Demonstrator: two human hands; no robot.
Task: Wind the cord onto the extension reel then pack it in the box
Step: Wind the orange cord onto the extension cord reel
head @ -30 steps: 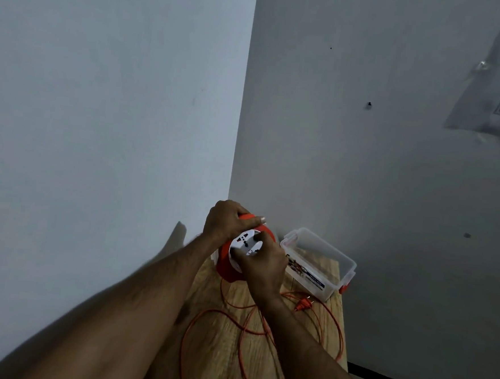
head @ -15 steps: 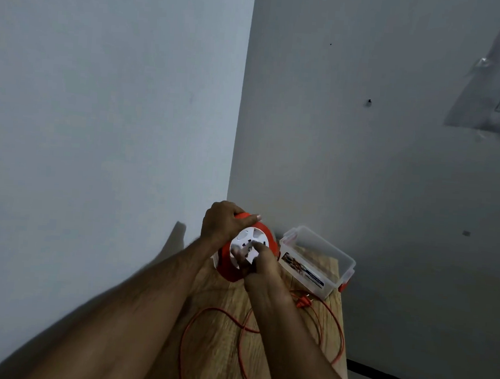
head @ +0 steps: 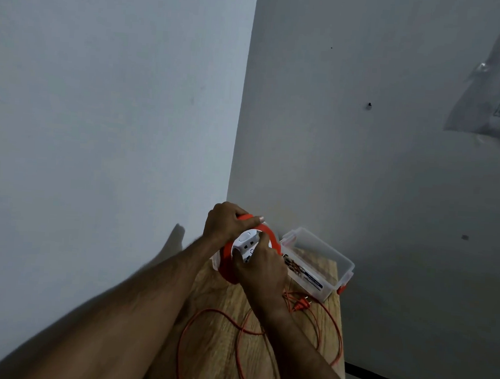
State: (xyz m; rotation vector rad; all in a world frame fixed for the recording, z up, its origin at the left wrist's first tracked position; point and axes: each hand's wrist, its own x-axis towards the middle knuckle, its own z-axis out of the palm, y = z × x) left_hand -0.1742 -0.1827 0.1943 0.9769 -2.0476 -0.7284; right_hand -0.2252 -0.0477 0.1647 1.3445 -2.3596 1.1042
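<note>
Orange reel [head: 228, 268] | left hand [head: 224, 222] grips rim | right hand [head: 262, 265] fingers on hub

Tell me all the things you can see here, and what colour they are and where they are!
extension reel: one, orange with a white socket face, stood on the far left of the table, held by both hands.
cord: one, orange, lying in loose loops on the table, not yet wound up.
plug: one, orange, on the table just in front of the box.
box: one, clear plastic with orange clips, open, at the far right of the table.
table: one, light wood, in the corner between two grey walls.
left hand: one, grips the top of the reel.
right hand: one, fingers curled on the reel's white face.
</note>
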